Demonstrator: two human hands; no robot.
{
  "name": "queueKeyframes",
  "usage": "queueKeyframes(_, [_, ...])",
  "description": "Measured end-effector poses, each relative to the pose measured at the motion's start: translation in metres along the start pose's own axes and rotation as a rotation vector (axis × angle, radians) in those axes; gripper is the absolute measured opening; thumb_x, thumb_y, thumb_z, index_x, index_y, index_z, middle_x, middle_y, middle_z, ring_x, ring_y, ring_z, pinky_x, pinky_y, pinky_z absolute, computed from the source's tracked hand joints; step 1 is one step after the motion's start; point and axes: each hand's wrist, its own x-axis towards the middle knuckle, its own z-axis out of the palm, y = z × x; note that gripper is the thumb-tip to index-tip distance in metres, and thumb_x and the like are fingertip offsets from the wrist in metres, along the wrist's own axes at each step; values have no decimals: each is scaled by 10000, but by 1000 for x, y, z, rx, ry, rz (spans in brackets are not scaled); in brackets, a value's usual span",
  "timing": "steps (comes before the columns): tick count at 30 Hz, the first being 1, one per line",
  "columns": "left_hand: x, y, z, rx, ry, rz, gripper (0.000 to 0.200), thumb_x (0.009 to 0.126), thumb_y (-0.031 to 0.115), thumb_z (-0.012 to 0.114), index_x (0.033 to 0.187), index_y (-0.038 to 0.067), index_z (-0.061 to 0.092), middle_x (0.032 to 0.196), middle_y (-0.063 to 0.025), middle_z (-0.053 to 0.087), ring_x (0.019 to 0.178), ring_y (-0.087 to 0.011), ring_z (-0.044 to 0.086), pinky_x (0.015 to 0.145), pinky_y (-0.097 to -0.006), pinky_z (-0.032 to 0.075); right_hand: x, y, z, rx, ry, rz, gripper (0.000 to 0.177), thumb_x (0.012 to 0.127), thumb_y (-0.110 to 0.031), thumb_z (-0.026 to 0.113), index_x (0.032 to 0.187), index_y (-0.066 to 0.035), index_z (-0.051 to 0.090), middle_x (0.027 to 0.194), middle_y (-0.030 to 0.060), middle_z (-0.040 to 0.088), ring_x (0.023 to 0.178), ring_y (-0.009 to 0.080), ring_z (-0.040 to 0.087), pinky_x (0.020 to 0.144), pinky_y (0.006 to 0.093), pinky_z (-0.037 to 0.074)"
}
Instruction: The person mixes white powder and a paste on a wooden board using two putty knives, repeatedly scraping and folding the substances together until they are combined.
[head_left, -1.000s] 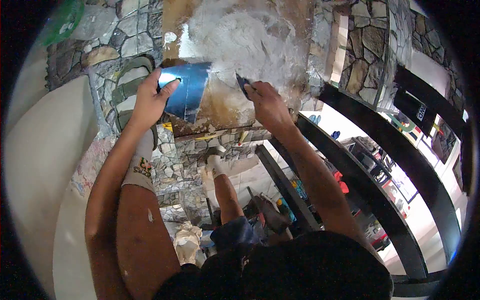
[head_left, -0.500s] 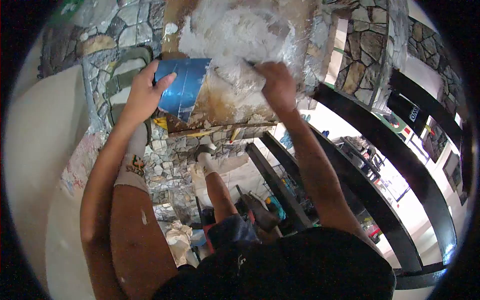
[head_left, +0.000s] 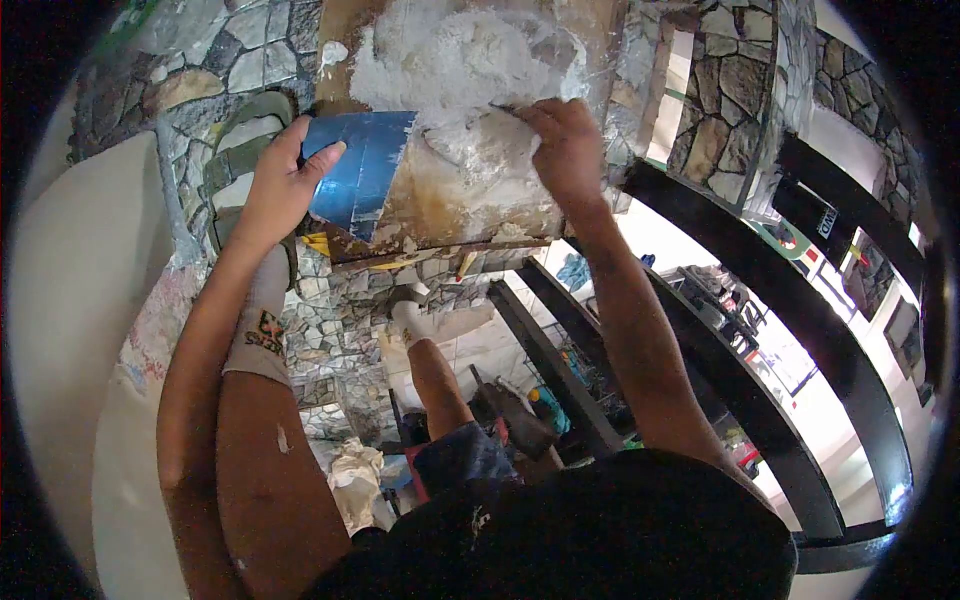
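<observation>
My left hand (head_left: pixel 277 185) is closed on the edge of a flat blue sheet (head_left: pixel 355 172), thumb on top. The sheet has a smeared, pale right edge and tilts over the left part of a wooden board (head_left: pixel 450 215). White powdery paste (head_left: pixel 455 65) lies heaped and spread across that board. My right hand (head_left: pixel 568 145) grips a thin dark tool (head_left: pixel 507 107), seen nearly edge-on, with its tip at the paste; most of it is hidden by the fingers. A gap separates the blue sheet from the dark tool.
My left foot in a green strapped sandal (head_left: pixel 225 175) stands on stone-patterned steps left of the board. My other foot (head_left: pixel 408 310) is lower down. Black stair-like beams (head_left: pixel 740 240) run along the right. A crumpled pale bag (head_left: pixel 355 480) lies below.
My right hand has shifted slightly up and to the right with the dark tool. The left hand and blue sheet have moved slightly left; the whole view has shifted a little.
</observation>
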Motion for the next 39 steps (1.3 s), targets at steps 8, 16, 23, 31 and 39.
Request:
queueKeyframes(8, [1,-9,4,-34,-33,-7,396,860,301,582,1112,0,525,969,-129,626,876,-198,577,809,-321,432,-2,-4,-1,-3,-39,-36,428,556,67,540,935,-91,659,897,70,607,856,266,543,720,355,473])
queueKeyframes(16, [3,-15,9,52,83,87,327,848,211,609,1042,-37,521,840,-138,601,769,-152,545,707,-297,448,7,-13,-5,7,-97,-23,397,584,72,535,924,-93,658,933,82,599,897,273,542,772,359,469])
queueKeyframes(23, [4,-16,3,-8,-11,-29,442,856,310,593,1133,-23,509,985,-153,606,883,-222,571,812,-321,440,15,-20,-25,14,-128,-47,432,589,87,523,956,-98,660,885,85,581,860,282,520,775,378,458])
queueKeyframes(31, [6,-17,2,113,23,39,392,864,288,582,1106,-14,521,983,-134,607,900,-202,562,828,-314,427,7,-11,-12,-89,-138,42,422,592,76,518,945,-109,657,953,76,588,874,267,523,747,356,471])
queueKeyframes(39, [3,-20,8,-106,10,-65,383,862,252,597,1126,-14,518,1022,-102,601,901,-161,552,831,-295,428,24,-6,-7,5,-89,-9,380,624,81,512,911,-106,675,917,72,612,872,267,537,781,365,467])
